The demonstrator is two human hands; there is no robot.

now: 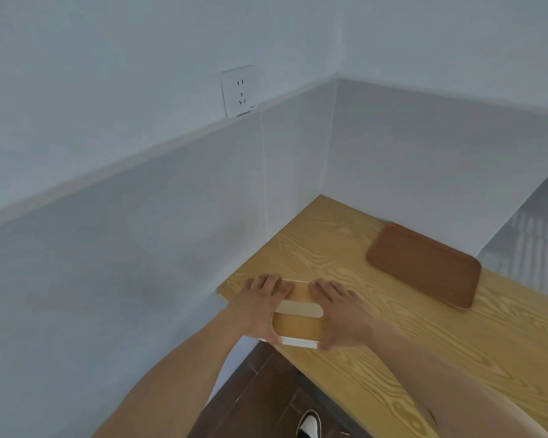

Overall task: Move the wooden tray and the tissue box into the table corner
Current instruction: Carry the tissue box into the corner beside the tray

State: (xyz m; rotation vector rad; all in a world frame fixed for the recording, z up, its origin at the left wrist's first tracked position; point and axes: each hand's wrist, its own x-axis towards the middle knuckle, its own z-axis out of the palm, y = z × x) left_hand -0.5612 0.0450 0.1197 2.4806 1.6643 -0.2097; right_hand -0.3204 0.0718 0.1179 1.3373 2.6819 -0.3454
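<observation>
The tissue box [298, 324] has a white body and a light wooden lid with a pale slot. It sits at the near left corner of the yellow wood-grain table [408, 336]. My left hand [260, 308] clasps its left end and my right hand [342, 314] clasps its right end, fingers over the far side, thumbs at the near side. The reddish-brown wooden tray [424, 267] lies flat and empty near the table's back edge on the right, apart from both hands.
White walls [298, 159] meet at the table's far corner [321, 197]. A wall socket [239, 91] sits high on the left wall. Dark floor tiles [266, 393] and a shoe [309, 423] show below the table's front edge. Bare tabletop stretches between box and tray.
</observation>
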